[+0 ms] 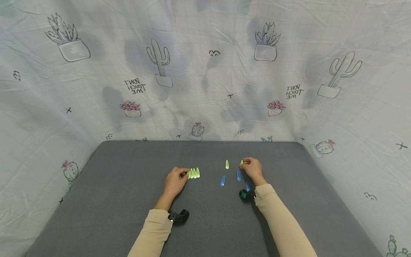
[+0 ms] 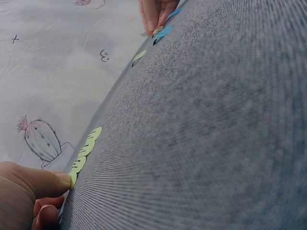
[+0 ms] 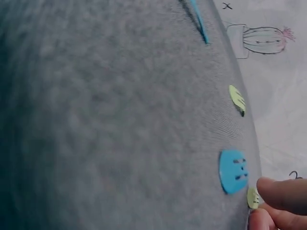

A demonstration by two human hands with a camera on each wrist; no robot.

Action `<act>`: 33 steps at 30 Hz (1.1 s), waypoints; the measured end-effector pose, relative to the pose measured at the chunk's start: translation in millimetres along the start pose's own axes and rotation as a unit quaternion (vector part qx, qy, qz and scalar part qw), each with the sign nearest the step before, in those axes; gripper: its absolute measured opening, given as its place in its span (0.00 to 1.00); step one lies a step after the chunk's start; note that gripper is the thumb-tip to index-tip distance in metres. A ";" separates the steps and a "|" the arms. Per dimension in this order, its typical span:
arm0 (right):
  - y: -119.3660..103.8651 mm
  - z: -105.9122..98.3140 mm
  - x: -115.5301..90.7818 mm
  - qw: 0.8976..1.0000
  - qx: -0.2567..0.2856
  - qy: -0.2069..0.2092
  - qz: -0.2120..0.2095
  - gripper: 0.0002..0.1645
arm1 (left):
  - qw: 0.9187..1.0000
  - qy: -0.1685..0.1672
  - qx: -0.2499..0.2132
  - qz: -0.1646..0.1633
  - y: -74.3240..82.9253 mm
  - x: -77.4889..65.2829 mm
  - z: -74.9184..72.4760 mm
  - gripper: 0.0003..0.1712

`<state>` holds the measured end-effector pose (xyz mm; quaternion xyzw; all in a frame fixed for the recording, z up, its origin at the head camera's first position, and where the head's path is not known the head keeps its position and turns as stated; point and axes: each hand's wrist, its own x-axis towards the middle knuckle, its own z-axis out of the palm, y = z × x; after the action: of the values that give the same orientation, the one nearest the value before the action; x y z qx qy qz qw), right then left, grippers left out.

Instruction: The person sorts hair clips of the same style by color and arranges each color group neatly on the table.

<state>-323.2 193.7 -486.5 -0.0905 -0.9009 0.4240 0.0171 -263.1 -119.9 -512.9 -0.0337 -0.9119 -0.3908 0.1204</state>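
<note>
Several light green snap hair clips point(image 1: 194, 173) lie side by side in a short row, left of the middle of the table. At the row's left end my left hand point(image 1: 174, 181) pinches the outermost green hair clip point(image 2: 73, 180) between thumb and finger. Over to the right, my right hand point(image 1: 253, 170) has thumb and fingers on another green hair clip point(image 3: 253, 198), pinching it close to the table. A single green hair clip point(image 1: 227, 164) lies between the two hands. Nearer me are three blue hair clips: one on the left point(image 1: 223, 181), one in the middle point(image 1: 239, 176) and one beside my right wrist point(image 1: 248, 186).
The dark grey table point(image 1: 205, 221) has rounded far corners. A pale cloth point(image 1: 199, 71) printed with cacti hangs behind it and along both sides. Black bands with devices sit on my left wrist point(image 1: 179, 216) and right wrist point(image 1: 246, 195).
</note>
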 end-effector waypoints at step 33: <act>4.5 -0.8 -8.4 0.990 0.141 -0.009 0.030 0.20 | 1.000 0.006 -0.003 0.014 -2.1 0.8 -0.3 0.10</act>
<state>-314.2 195.6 -489.1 -0.1104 -0.8293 0.5478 0.0091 -264.1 -121.6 -513.9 -0.0448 -0.9095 -0.3919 0.1311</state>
